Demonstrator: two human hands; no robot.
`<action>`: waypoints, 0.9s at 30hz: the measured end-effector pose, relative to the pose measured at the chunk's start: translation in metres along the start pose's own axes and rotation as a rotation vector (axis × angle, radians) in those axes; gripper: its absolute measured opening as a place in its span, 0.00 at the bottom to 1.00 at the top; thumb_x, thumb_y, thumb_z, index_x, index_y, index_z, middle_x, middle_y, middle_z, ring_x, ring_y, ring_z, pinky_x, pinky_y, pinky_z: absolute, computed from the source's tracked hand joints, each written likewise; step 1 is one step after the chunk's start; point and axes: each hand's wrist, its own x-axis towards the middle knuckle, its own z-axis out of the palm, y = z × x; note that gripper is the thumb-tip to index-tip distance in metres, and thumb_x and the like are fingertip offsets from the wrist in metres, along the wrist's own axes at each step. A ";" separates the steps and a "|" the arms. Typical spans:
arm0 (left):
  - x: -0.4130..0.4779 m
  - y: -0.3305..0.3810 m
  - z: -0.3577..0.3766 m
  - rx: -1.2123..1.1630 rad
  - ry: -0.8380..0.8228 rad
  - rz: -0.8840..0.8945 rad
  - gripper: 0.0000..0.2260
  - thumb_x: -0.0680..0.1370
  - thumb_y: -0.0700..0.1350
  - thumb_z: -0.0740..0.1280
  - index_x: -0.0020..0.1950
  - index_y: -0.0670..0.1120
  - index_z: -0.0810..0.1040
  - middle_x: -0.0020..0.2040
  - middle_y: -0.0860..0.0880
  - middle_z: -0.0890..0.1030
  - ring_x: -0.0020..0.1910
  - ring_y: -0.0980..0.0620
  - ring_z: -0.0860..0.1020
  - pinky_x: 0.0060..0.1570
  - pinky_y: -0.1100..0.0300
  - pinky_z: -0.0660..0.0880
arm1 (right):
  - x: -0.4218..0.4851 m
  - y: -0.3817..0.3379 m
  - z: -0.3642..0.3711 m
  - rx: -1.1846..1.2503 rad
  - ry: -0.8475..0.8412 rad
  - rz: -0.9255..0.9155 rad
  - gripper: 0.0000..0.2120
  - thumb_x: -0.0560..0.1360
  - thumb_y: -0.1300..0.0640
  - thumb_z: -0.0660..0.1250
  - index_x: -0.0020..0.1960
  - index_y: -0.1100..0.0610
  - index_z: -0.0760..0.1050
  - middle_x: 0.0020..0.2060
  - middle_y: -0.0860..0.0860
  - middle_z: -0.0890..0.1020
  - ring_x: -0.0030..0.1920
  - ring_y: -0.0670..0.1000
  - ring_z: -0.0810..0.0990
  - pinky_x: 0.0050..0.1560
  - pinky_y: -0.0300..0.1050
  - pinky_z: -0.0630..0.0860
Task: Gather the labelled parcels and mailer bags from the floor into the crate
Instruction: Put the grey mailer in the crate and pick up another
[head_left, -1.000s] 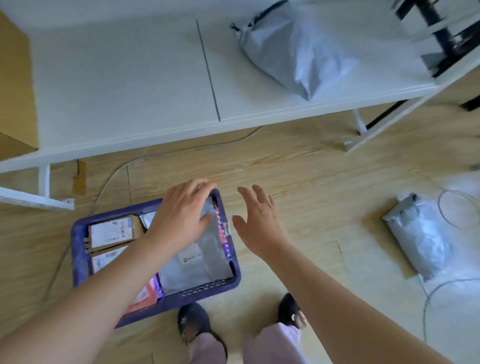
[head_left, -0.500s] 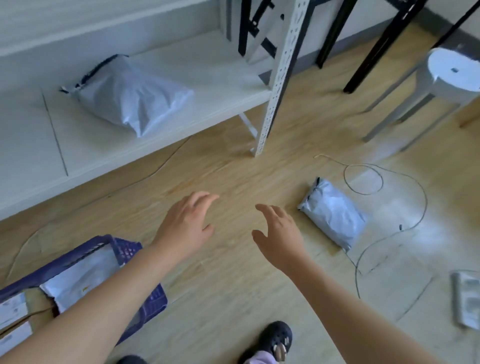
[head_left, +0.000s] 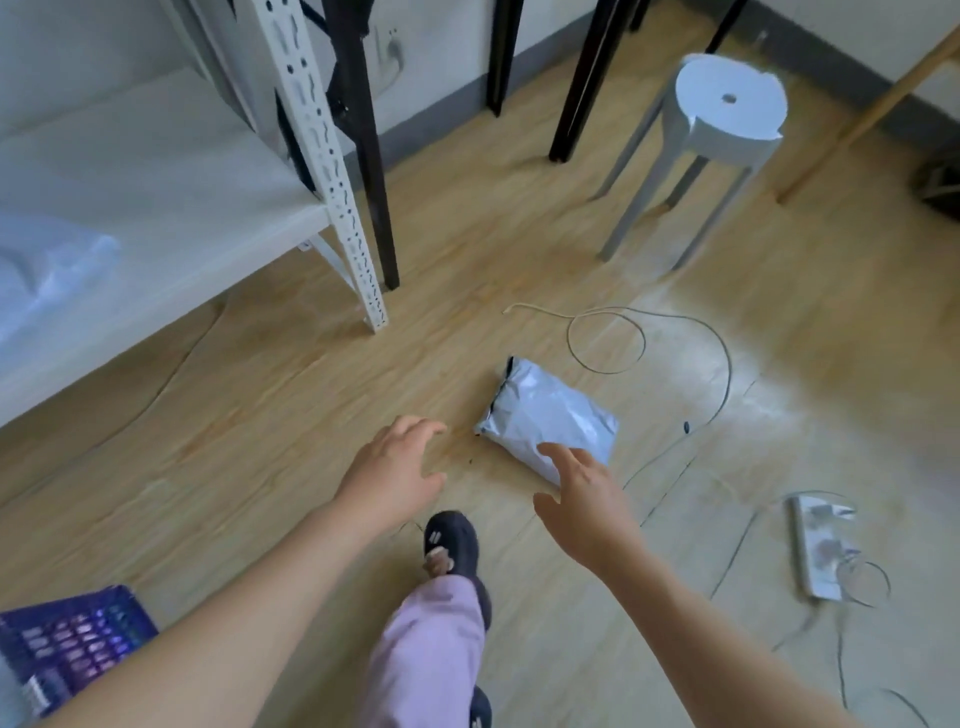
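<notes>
1. In the lower left corner, a purple perforated plastic crate (head_left: 78, 644) stands on the pale wood-look floor (head_left: 234, 441); only one corner of it shows.
2. Above it, a low white shelf board (head_left: 156, 182) carries a pale, blurred plastic bag (head_left: 47, 270) at the frame's left edge.
3. A white perforated metal upright (head_left: 317, 150) meets the floor at the shelf's end, with a black furniture leg (head_left: 371, 171) just beside it.
4. The left hand (head_left: 395, 467) reaches forward over bare floor, fingers spread and slightly curved, holding nothing, just left of the bag on the floor.
5. Between the forearms, a foot in a dark slipper (head_left: 452, 540) is planted below a lilac trouser leg (head_left: 431, 649).
6. A grey plastic mailer bag (head_left: 550, 421) lies flat on the floor mid-frame, well apart from the crate, its dark sealed end pointing away.
7. The right hand (head_left: 587, 504) is empty, fingers apart; its fingertips overlap the bag's near corner, but I cannot tell whether they touch it.
8. A thin pale cable (head_left: 570, 338) loops on the floor beyond the bag; a round white plastic stool (head_left: 717, 119) stands further back.
9. A white power strip (head_left: 810, 551) lies at the right.
</notes>
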 end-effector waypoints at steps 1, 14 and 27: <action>0.010 0.004 0.001 -0.012 -0.020 -0.016 0.23 0.77 0.50 0.65 0.72 0.53 0.64 0.72 0.53 0.63 0.69 0.51 0.66 0.64 0.57 0.66 | 0.008 0.004 -0.004 -0.006 -0.001 0.005 0.26 0.76 0.58 0.60 0.73 0.51 0.60 0.67 0.52 0.69 0.66 0.54 0.68 0.61 0.45 0.68; 0.264 0.009 0.078 -0.133 -0.223 -0.215 0.24 0.77 0.48 0.66 0.72 0.51 0.63 0.72 0.49 0.64 0.67 0.49 0.69 0.60 0.57 0.69 | 0.234 0.115 0.022 -0.075 -0.159 0.094 0.26 0.77 0.59 0.59 0.74 0.50 0.58 0.66 0.50 0.68 0.66 0.53 0.66 0.60 0.44 0.70; 0.414 -0.076 0.273 -0.003 -0.323 -0.435 0.32 0.78 0.42 0.63 0.77 0.44 0.51 0.74 0.41 0.60 0.69 0.41 0.67 0.62 0.52 0.68 | 0.374 0.203 0.179 -0.055 -0.267 0.089 0.25 0.77 0.60 0.56 0.73 0.53 0.56 0.65 0.53 0.68 0.65 0.55 0.66 0.61 0.47 0.68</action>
